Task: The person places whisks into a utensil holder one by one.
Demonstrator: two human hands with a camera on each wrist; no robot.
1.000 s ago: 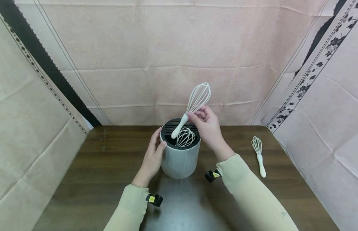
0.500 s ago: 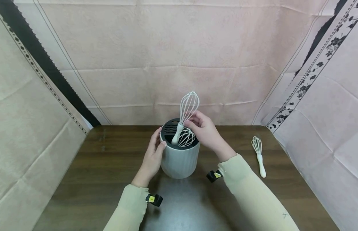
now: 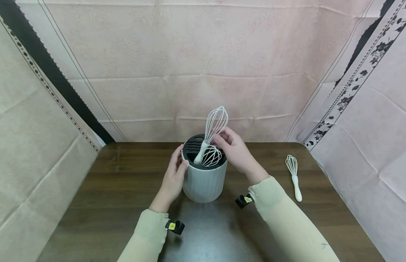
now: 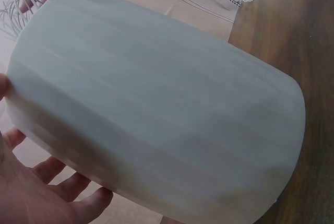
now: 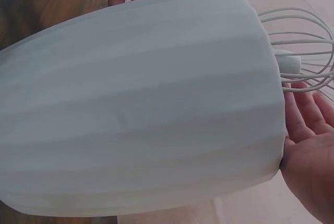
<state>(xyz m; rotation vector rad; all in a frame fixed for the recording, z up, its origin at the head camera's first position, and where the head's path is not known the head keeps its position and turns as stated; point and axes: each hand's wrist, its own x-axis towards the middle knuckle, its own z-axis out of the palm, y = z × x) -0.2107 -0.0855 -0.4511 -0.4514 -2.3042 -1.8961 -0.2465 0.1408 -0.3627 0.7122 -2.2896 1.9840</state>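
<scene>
1. Whisk, tilted wires-up, handle in the holder, seems pinched near its lower wires by the right hand.
2. Left hand grips the holder.
3. Insertion seems underway; settling, then release, probably follows.
4. Smaller whisk lies apart.

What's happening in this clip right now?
A person's left hand holds the side of a pale ribbed utensil holder with a dark slotted top. The right hand pinches a white whisk near the base of its wires, handle down at the top's opening; how far it is in is hard to tell. A second whisk pokes out wires-up, and a third whisk lies on the wooden table to the right.
</scene>
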